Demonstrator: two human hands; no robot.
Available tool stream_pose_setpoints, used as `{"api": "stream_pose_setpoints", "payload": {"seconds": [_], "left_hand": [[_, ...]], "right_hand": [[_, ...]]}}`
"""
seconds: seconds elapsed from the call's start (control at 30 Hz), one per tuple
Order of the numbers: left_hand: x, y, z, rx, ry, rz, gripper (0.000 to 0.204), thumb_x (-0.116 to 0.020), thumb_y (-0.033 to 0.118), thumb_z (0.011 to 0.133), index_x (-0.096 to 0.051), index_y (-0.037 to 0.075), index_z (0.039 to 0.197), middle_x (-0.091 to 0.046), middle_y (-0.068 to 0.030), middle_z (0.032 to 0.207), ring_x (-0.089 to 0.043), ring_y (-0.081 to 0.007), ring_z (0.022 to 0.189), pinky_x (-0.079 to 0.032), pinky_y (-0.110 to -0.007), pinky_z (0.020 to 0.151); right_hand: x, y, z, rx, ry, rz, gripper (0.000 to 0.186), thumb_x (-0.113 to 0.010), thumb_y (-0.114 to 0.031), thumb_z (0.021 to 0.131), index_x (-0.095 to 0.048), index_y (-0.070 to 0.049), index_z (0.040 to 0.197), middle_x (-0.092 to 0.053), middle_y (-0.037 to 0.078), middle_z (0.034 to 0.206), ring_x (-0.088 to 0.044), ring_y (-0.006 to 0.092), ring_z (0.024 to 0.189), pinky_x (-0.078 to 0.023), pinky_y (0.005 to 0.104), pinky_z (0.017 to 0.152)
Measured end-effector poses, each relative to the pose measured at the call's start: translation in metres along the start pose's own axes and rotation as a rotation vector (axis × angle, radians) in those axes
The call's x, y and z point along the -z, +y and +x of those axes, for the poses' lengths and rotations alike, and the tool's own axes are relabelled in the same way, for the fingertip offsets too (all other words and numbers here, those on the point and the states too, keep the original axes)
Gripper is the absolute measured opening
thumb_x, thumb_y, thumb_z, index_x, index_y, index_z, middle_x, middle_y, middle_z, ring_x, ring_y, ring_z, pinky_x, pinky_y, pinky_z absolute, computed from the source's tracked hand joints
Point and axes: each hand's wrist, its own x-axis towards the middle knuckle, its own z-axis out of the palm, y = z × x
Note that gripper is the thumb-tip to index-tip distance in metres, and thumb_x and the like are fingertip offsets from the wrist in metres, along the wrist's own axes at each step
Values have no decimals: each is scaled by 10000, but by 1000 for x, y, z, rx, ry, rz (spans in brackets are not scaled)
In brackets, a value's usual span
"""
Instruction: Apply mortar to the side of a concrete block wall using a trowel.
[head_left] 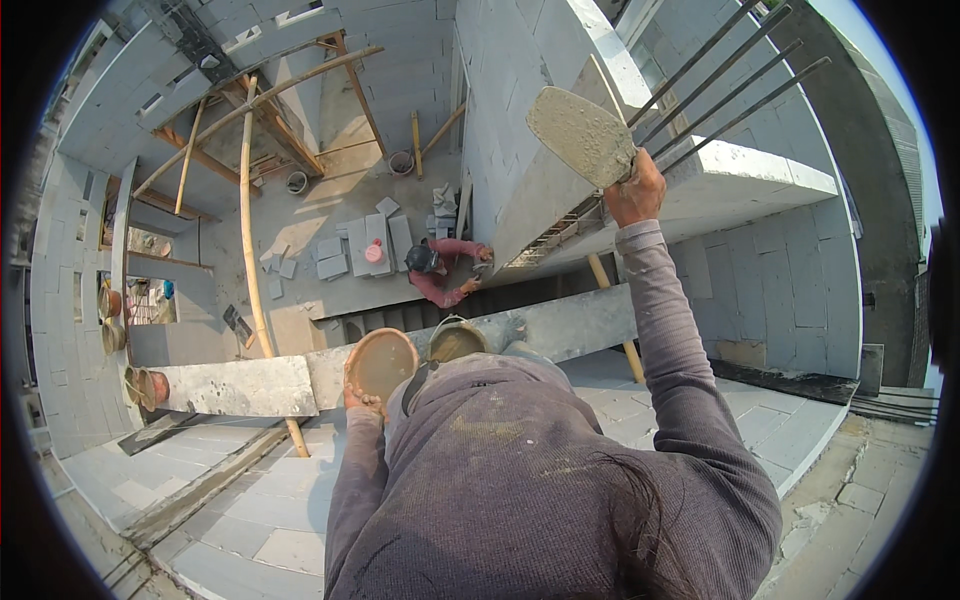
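Right hand [637, 192], upper right, clenched round mortar-coated trowel [578, 135]; left [362, 397], lower centre, gripping bowl [351, 363]. Block wall [505, 85], upper centre, standing; rough slot [556, 236] below trowel looks unfilled.

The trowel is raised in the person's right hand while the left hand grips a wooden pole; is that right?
Not quite: the head view shows the left hand holding a round orange-brown bowl. The trowel is indeed raised in the right hand.

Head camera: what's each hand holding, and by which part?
Right hand: trowel, by its handle end. Left hand: round pan, by its near-left edge.
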Motion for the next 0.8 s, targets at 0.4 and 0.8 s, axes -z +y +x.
{"api": "stream_pose_setpoints", "payload": {"seconds": [0.4, 0.8], "left_hand": [[13, 0, 24, -62, -56, 7, 410, -641, 560, 931, -473, 209, 803, -351, 73, 580, -389, -110, 457, -428, -347, 518], [8, 1, 8, -10, -9, 1, 306, -568, 485, 931, -495, 191, 886, -406, 63, 650, -384, -121, 454, -377, -328, 479]], "right_hand": [[1, -2, 1, -15, -2, -8, 294, -779, -124, 720, -514, -51, 822, -613, 175, 805, -637, 447, 758, -489, 532, 656], [1, 0, -1, -40, -23, -22, 276, -754, -94, 701, -515, -48, 833, -632, 187, 824, -634, 460, 760, -488, 544, 657]]}}
